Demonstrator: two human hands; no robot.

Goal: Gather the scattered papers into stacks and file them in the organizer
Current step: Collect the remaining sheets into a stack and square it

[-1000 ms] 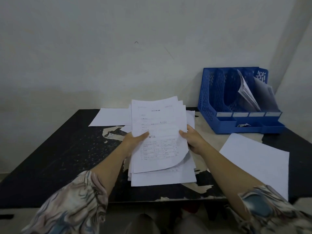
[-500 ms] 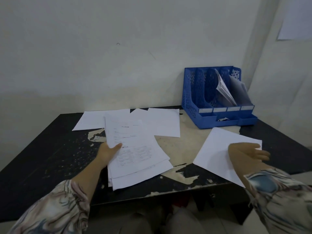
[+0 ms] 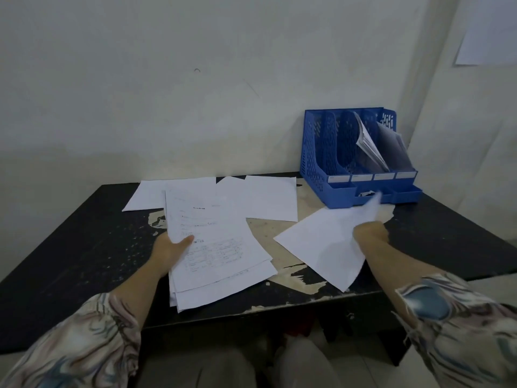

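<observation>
The left hand point(image 3: 170, 247) held a stack of papers point(image 3: 215, 247) over the near middle of the black worktop point(image 3: 70, 247), thumb pressed on the printed top sheet and the rest of the hand under it, so its grip was closed on the stack. The right hand point(image 3: 369, 232) had pinched the far corner of a blank sheet point(image 3: 321, 242) and lifted that corner, which was blurred; its grip was closed on the sheet, whose near corner reached the worktop's front edge. More loose sheets point(image 3: 268, 200) lay flat along the back of the worktop, partly behind the stack. The blue organizer point(image 3: 316, 152) stood at the back right corner against the wall point(image 3: 167, 93); its two right compartments held leaning papers point(image 3: 369, 147), the left ones looked empty. Patterned sleeves point(image 3: 84, 340) covered both forearms
</observation>
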